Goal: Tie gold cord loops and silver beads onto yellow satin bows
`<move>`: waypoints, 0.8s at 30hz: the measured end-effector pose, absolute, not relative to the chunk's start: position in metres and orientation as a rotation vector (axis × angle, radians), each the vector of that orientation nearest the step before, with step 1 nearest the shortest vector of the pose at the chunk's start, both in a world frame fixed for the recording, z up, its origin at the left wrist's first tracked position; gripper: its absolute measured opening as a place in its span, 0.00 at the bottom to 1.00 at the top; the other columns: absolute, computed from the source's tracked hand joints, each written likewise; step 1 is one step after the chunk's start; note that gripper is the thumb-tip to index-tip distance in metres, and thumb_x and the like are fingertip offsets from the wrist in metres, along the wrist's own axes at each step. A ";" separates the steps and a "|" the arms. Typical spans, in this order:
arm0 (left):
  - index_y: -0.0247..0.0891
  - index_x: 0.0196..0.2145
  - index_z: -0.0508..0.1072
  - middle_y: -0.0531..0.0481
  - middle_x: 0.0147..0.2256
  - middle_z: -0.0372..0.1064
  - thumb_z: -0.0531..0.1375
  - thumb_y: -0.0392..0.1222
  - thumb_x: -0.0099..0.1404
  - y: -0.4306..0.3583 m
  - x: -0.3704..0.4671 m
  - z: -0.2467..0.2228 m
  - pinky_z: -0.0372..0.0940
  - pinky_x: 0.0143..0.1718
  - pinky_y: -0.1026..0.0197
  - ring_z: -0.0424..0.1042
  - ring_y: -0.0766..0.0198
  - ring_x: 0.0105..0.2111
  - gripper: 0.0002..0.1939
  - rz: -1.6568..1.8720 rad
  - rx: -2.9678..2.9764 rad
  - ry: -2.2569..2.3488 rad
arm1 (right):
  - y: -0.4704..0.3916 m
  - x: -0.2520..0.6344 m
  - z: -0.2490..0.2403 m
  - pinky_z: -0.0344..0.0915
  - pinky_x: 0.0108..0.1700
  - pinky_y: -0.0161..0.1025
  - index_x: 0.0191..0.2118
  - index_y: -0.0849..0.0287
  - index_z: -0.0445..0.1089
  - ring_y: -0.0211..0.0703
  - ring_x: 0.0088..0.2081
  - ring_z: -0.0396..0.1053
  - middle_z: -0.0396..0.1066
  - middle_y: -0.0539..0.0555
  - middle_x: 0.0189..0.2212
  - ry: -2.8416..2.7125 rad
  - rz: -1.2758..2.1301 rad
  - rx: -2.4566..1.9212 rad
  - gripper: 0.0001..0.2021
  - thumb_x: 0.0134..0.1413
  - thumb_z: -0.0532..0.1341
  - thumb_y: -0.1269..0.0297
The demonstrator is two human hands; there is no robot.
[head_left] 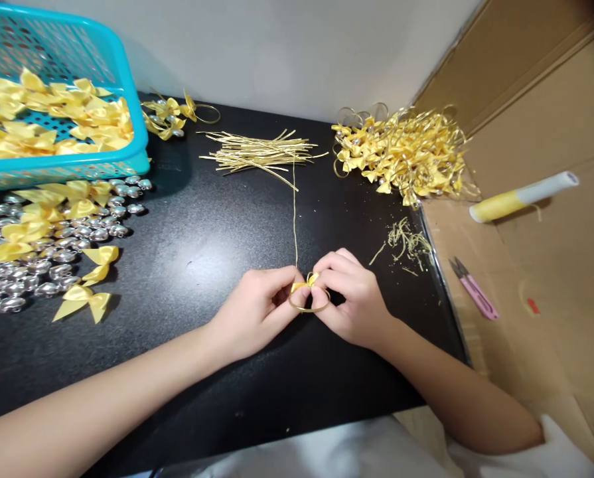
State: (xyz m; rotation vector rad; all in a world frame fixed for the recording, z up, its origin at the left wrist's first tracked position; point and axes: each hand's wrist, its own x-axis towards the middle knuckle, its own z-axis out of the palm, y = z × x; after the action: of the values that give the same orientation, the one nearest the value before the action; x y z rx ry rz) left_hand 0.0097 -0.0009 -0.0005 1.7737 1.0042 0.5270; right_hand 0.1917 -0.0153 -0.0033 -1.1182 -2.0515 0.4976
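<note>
My left hand (271,302) and my right hand (351,292) meet over the front of the black table, fingers pinched. Between them they hold a yellow ribbon bow (301,287), mostly covered by fingertips. A thin gold ring (304,310) hangs at the bow, under the thumbs. From the fingers a gold cord (295,219) runs straight back to a bundle of cut gold ties (257,153). Whether a bead sits inside the grip is hidden.
A turquoise basket (62,162) of yellow bows stands back left. Silver beads (42,265) and loose bows (82,302) lie before it. Ringed bows (401,153) pile back right, near cord scraps (406,242). Pink thread snips (476,290) and a yellow-white tube (523,197) lie on cardboard.
</note>
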 end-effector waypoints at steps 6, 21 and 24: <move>0.37 0.23 0.63 0.57 0.21 0.57 0.55 0.46 0.64 0.000 0.012 -0.001 0.51 0.24 0.67 0.55 0.69 0.23 0.15 0.536 1.555 1.090 | -0.021 0.189 0.003 0.55 0.33 0.40 0.18 0.59 0.62 0.35 0.25 0.60 0.64 0.48 0.19 -1.948 0.317 -1.161 0.14 0.51 0.64 0.68; 0.37 0.21 0.62 0.57 0.20 0.57 0.55 0.43 0.63 0.010 0.009 0.004 0.50 0.23 0.66 0.54 0.70 0.22 0.14 0.335 1.451 0.953 | -0.017 0.193 0.013 0.46 0.43 0.47 0.36 0.56 0.74 0.41 0.34 0.59 0.71 0.51 0.31 -2.351 0.156 -1.369 0.06 0.56 0.59 0.69; 0.37 0.20 0.61 0.58 0.19 0.57 0.56 0.43 0.62 0.011 0.009 0.005 0.50 0.23 0.66 0.55 0.70 0.21 0.15 0.351 1.455 0.972 | -0.017 0.192 0.014 0.46 0.43 0.46 0.32 0.55 0.73 0.41 0.34 0.59 0.70 0.51 0.30 -2.345 0.118 -1.375 0.06 0.58 0.59 0.68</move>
State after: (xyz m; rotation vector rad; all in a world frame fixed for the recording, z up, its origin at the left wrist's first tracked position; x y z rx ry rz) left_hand 0.0090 0.0106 0.0051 1.4546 0.9719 0.3505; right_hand 0.1921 -0.0173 0.0141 -1.3752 -2.3446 0.1185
